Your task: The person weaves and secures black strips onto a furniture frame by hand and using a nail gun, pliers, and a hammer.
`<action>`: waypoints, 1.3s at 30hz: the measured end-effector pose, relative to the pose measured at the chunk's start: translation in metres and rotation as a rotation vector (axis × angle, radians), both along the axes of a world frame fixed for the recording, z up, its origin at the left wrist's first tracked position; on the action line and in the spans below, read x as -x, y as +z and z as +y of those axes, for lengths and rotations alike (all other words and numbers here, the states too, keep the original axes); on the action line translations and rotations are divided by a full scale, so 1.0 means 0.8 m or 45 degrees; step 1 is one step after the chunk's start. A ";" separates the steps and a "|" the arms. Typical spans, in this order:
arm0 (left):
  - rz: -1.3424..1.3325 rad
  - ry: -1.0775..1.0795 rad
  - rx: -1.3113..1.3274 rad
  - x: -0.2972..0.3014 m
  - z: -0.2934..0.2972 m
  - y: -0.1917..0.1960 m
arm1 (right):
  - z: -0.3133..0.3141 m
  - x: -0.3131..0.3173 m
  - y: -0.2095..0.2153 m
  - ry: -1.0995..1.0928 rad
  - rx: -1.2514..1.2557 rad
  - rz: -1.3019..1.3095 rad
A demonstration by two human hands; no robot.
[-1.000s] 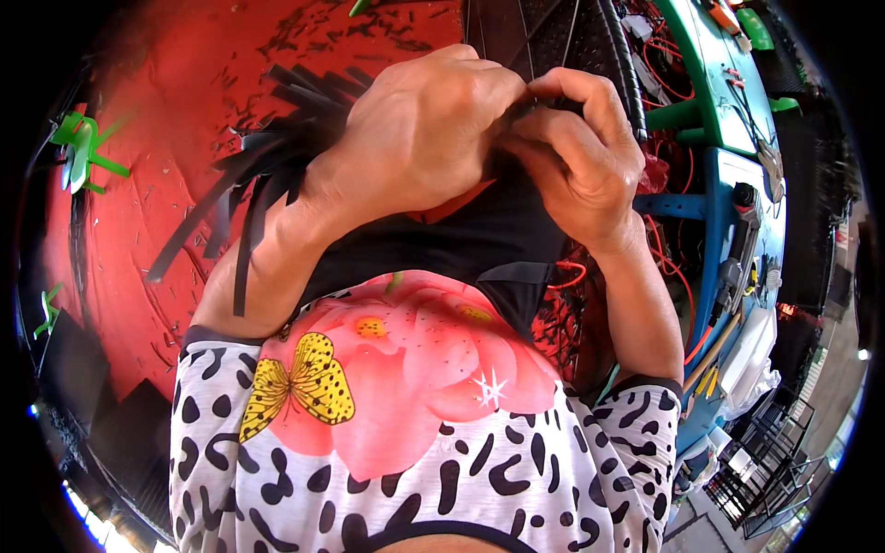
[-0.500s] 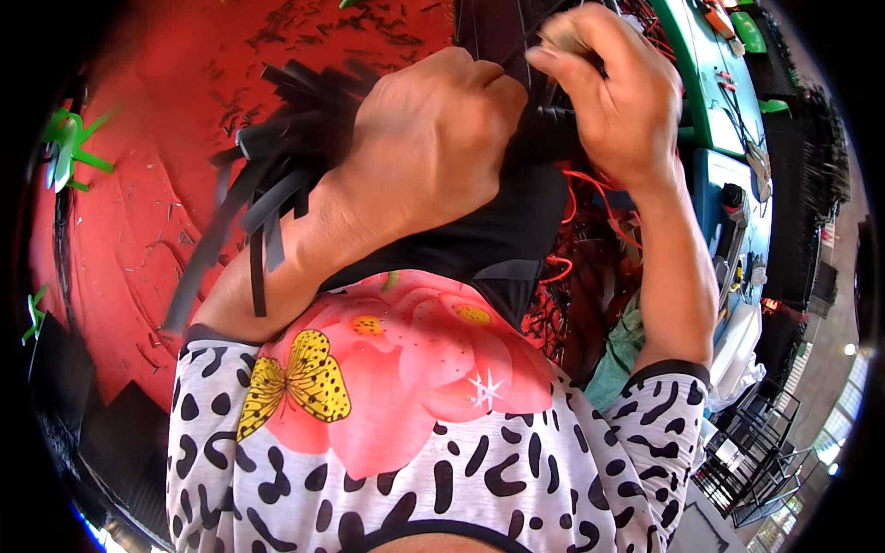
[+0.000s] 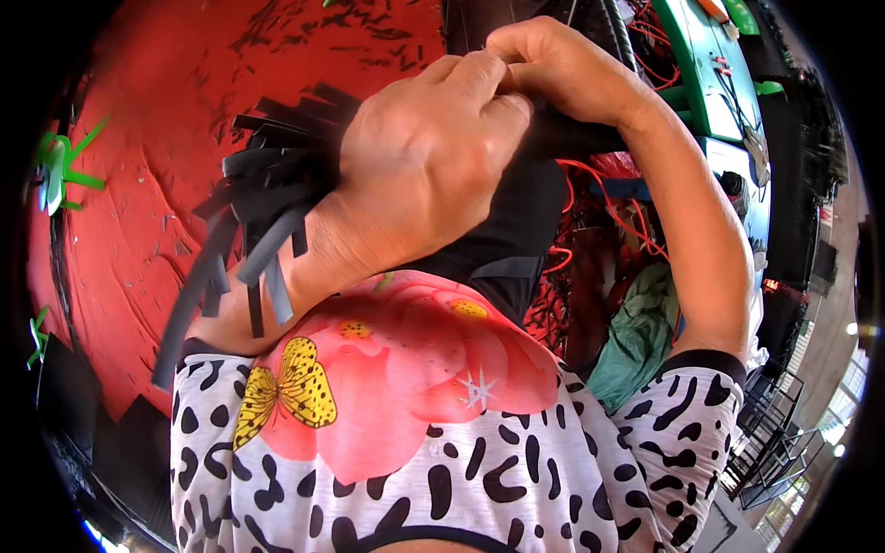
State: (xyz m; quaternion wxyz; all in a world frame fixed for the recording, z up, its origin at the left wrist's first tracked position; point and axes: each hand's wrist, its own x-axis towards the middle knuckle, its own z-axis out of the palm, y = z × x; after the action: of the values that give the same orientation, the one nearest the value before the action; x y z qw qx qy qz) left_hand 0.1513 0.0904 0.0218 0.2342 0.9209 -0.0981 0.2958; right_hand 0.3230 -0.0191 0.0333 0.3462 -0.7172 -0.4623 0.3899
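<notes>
**Two hands meeting over a bundle of black strips**

Head view: we see our left hand (image 3: pixel 424 175) closed in a loose fist at the centre of the frame, its knuckles turned up toward twelve o'clock; the bundle of black strips (image 3: pixel 258 212) fans out from under its wrist toward nine and seven o'clock, long axis running roughly from two down to eight; the loose ends hang free over the red surface (image 3: pixel 138 184). Our right hand (image 3: pixel 562 74) comes in from three o'clock, forearm bent steeply, and its fingertips (image 3: pixel 502 57) pinch narrow against the left hand's fingers at about one o'clock from the fist; what they pinch is hidden between the two hands, so we cannot tell it apart. Both hands touch; the left is nearer the bundle. Red wires (image 3: pixel 590 198) lie at three o'clock, just beside the black cloth (image 3: pixel 516 230) under the hands; a green bench (image 3: pixel 710 74) stands at two o'clock.
</notes>
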 end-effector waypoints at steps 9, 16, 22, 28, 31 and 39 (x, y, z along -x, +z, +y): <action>0.288 -0.058 0.154 -0.010 0.022 0.018 | 0.006 0.045 0.007 -0.515 -0.850 -1.162; 0.352 -0.187 0.272 0.001 0.027 0.027 | -0.291 0.025 -0.045 -1.412 -0.429 -1.467; 0.413 -0.206 0.347 -0.002 0.025 0.028 | -0.581 0.066 -0.063 -2.352 0.620 -1.653; 0.437 -0.193 0.336 -0.004 0.018 0.031 | -0.585 0.045 -0.072 -2.224 0.577 -1.384; 0.475 -0.192 0.390 -0.005 0.011 0.038 | -0.529 -0.019 -0.066 -2.001 0.832 -1.370; 0.305 -0.199 0.236 0.002 0.022 0.031 | -0.523 -0.116 -0.072 -1.563 1.189 -0.998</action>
State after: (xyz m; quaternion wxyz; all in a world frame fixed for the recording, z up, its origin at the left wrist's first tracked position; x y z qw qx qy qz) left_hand 0.1497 0.1079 0.0468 0.3503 0.9137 -0.1131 0.1724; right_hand 0.4161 -0.4377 -0.0244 -0.0190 -0.9915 0.1281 0.0086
